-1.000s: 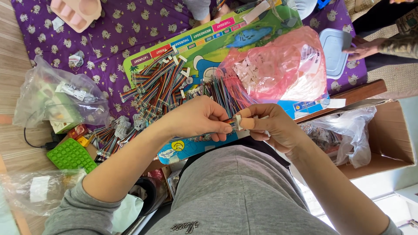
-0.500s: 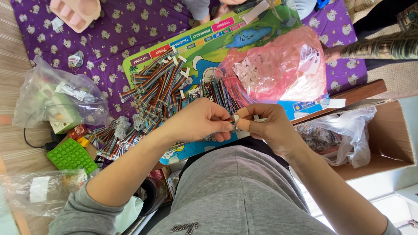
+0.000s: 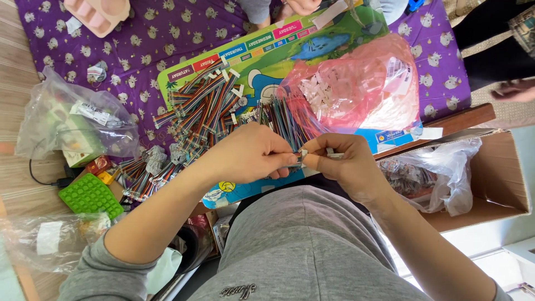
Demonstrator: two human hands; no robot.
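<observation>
While both hands pinch a small white connector just below the wire pile, steady, aligned pressure seems wise.

Both hands pinched together, fingertips meeting

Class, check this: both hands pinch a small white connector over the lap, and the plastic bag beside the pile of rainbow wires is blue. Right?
Not quite. The head view shows the plastic bag is pink, not blue. The left hand and right hand do pinch the small white connector, beside the rainbow wires.
</observation>
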